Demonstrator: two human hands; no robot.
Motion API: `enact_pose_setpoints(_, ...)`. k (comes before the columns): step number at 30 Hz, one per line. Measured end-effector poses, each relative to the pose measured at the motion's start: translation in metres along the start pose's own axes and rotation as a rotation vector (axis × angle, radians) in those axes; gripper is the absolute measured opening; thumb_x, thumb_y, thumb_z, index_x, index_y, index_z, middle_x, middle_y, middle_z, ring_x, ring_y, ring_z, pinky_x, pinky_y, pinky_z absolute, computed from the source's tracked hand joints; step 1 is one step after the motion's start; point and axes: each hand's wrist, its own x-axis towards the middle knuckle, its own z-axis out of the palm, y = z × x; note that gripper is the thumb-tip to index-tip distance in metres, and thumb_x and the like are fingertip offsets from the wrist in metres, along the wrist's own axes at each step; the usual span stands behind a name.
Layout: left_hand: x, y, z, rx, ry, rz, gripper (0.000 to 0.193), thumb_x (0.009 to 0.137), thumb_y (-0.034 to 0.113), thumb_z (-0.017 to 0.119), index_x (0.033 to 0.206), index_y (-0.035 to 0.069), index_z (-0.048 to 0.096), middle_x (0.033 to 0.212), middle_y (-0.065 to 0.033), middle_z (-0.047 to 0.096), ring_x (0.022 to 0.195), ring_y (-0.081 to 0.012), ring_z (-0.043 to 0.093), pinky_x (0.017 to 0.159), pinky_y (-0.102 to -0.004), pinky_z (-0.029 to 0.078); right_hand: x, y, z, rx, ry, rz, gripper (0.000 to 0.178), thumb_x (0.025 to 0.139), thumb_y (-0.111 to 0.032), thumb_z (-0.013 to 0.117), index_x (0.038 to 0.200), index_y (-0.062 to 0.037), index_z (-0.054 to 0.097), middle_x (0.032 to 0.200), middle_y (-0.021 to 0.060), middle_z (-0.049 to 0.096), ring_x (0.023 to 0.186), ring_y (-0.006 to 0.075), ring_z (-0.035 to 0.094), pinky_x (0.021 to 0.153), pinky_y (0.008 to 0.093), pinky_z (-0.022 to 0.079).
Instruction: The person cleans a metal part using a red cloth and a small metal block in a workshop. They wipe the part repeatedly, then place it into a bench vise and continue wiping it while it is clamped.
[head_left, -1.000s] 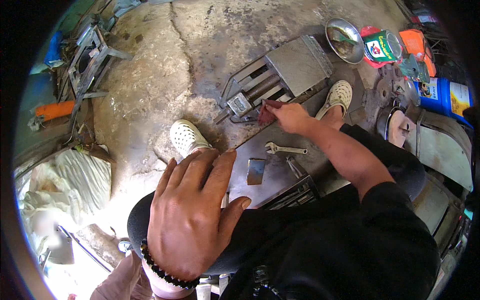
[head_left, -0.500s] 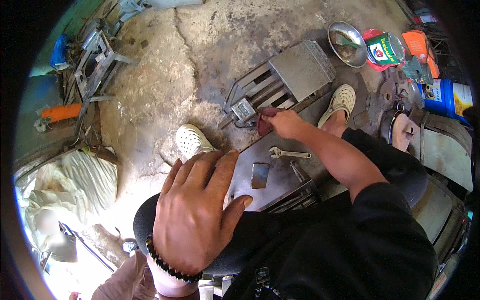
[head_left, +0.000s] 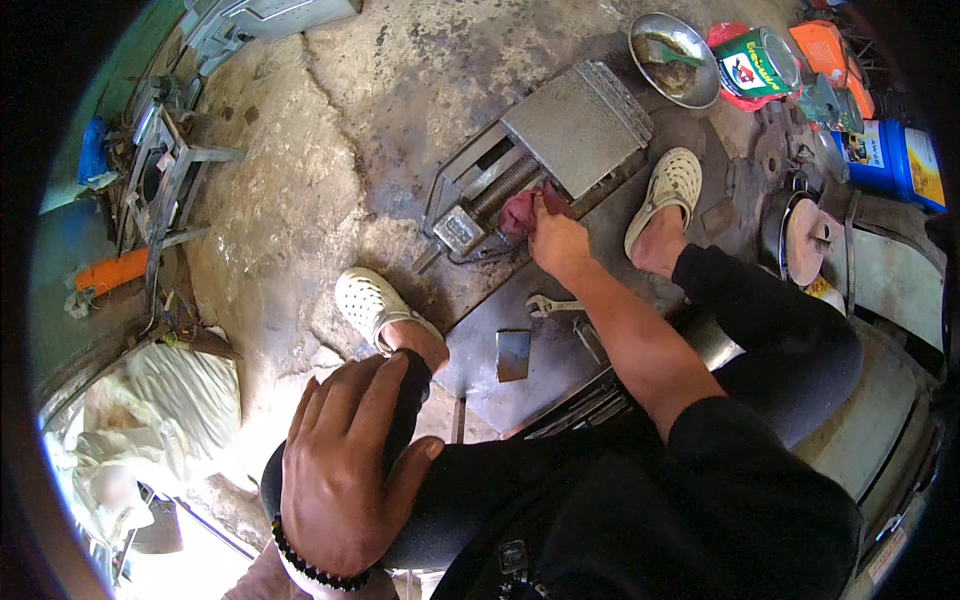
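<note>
My right hand (head_left: 560,240) is closed on a dark red cloth (head_left: 519,214), pressing it against the side rail of a large grey machine vise (head_left: 575,130), beside the threaded screw (head_left: 505,187). Bare of any object, my left hand (head_left: 345,455) lies over my left knee with its fingers stretched out. Between my legs is a flat metal table top (head_left: 470,365). On it lie an adjustable wrench (head_left: 550,306), partly covered by my right forearm, and a small rectangular metal plate (head_left: 513,355).
Beyond the vise sits a metal bowl (head_left: 690,85) with a brush in it. Next to it stand a green can (head_left: 755,65) and a blue bucket (head_left: 890,165). A metal stand (head_left: 175,185) is at the left, above a pale sheet (head_left: 190,395). My feet flank the vise.
My right hand has moved the cloth from the vise's near end along the rail toward the jaw block. My left hand has lowered onto the knee. The view has shifted slightly.
</note>
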Motion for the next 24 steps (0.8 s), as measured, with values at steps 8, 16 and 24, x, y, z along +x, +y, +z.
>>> enact_pose_setpoints(8, 0.025, 0.004, 0.003, 0.045, -0.079, -0.028, 0.073, 0.077, 0.041, 0.077, 0.132, -0.003, 0.058, 0.126, -0.0276, 0.062, 0.115, -0.0493, 0.059, 0.101, -0.0545, 0.047, -0.031, 0.040, 0.002, 0.240, 0.097, 0.102, 0.043, 0.089, -0.028, 0.064, 0.131, -0.0177, 0.065, 0.102, 0.0242, 0.071, 0.091, 0.0440, 0.070, 0.082, 0.0560, 0.054)
enact_pose_setpoints(16, 0.049, 0.014, -0.003, 0.068, -0.195, 0.084, 0.075, 0.080, 0.055, 0.074, 0.126, -0.002, 0.062, 0.126, -0.0274, 0.063, 0.116, -0.0511, 0.060, 0.101, -0.0618, 0.046, -0.050, 0.053, 0.002, 0.287, 0.457, -0.114, 0.025, 0.086, -0.013, 0.066, 0.109, -0.0034, 0.068, 0.109, 0.0205, 0.061, 0.094, 0.0438, 0.062, 0.080, 0.0478, 0.052)
enact_pose_setpoints(24, 0.046, 0.006, -0.007, 0.042, -0.198, 0.097, 0.072, 0.080, 0.050, 0.076, 0.127, -0.004, 0.061, 0.128, -0.0295, 0.062, 0.117, -0.0510, 0.060, 0.102, -0.0628, 0.044, -0.004, -0.001, 0.019, 0.468, 0.688, -0.198, 0.056, 0.075, -0.003, 0.069, 0.129, -0.0192, 0.065, 0.110, 0.0178, 0.058, 0.101, 0.0413, 0.061, 0.086, 0.0485, 0.053)
